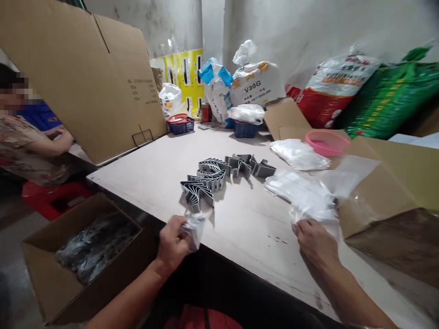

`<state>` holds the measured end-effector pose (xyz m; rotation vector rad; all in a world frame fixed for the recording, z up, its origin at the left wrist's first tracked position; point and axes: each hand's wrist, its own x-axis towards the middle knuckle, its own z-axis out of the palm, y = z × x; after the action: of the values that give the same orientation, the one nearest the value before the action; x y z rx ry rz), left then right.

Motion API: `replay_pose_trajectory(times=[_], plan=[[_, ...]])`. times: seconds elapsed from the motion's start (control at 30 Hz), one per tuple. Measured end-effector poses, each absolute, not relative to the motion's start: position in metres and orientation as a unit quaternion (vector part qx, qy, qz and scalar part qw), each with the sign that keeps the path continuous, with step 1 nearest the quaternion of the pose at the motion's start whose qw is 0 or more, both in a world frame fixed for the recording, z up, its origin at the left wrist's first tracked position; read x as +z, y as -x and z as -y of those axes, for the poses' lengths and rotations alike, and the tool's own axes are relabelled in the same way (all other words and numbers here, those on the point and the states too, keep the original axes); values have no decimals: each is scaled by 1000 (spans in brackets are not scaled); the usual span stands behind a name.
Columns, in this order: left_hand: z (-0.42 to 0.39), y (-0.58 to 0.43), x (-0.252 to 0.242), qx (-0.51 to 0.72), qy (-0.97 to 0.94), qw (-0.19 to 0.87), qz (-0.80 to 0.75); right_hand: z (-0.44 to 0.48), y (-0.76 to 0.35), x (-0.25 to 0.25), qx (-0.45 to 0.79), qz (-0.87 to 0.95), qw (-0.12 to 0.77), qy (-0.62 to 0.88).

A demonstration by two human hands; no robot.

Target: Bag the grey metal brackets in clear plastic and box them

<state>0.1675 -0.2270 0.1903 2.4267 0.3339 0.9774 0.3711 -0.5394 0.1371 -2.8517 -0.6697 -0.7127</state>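
Observation:
My left hand (172, 243) is closed around a small clear plastic packet (196, 230) at the table's front edge; what is inside it is hard to make out. Just beyond stand bent grey metal pieces (210, 176), nested in a curving row, with further ones (262, 169) behind to the right. On the right, the fingers of my right hand (317, 242) pinch the near edge of a pile of clear plastic bags (302, 192). A second pile of bags (298, 153) lies farther back.
An open carton (58, 292) with wrapped pieces (99, 246) stands low at left. Another carton (380, 183) and a pink basin (325, 142) are at right. Blue baskets (246, 130) and sacks (254, 87) line the back. A person (30, 146) sits behind a tall cardboard sheet (92, 87).

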Motion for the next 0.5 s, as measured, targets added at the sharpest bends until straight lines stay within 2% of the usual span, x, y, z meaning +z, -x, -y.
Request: replay_pose_trajectory(times=[0.07, 0.17, 0.3, 0.5], plan=[[190, -161, 200, 379, -868, 217, -236, 535, -357, 136, -246, 233, 73, 938], [134, -174, 205, 343, -849, 164, -368, 518, -332, 139, -250, 239, 132, 929], [85, -213, 199, 291, -872, 117, -377, 484, -303, 143, -233, 307, 186, 904], [76, -248, 198, 283, -883, 92, -363, 447, -276, 151, -277, 406, 229, 840]])
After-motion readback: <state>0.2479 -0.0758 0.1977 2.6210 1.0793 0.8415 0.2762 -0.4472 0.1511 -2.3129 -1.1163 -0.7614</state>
